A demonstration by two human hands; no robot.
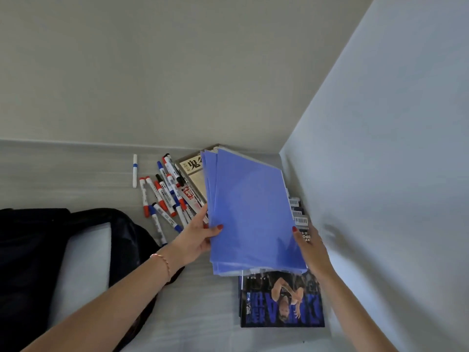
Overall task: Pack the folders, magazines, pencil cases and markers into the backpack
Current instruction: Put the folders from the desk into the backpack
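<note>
Between the two hands, a stack of blue folders (251, 214) is held tilted above the table (76, 179). The left hand (195, 235) grasps the stack's left edge, thumb on top of the cover and fingers underneath; the right hand (311, 246) grasps the right edge near its near corner, thumb tip on the cover (the other fingers are hidden behind the stack). A bracelet (162, 262) sits on the left wrist.

Under the folders' far left corner lies a tan magazine (193, 176), partly covered. Under their near edge a dark blue magazine (281, 301) lies flat, its right edge just beside the right wall (380, 174). More magazine edges with barcode labels (299, 214) show between the folders' right edge and that wall, so room is tight on that side.

Left of the tan magazine, a loose heap of markers (165, 196) with red, blue and black caps spreads toward the left hand; one white marker (135, 171) lies apart, farther left. The black backpack (33, 262) lies at the near left, its opening showing a pale lining (83, 262), with the left forearm crossing its right edge. Bare tabletop lies between the backpack and the dark blue magazine, and along the far wall (177, 72) to the left.
</note>
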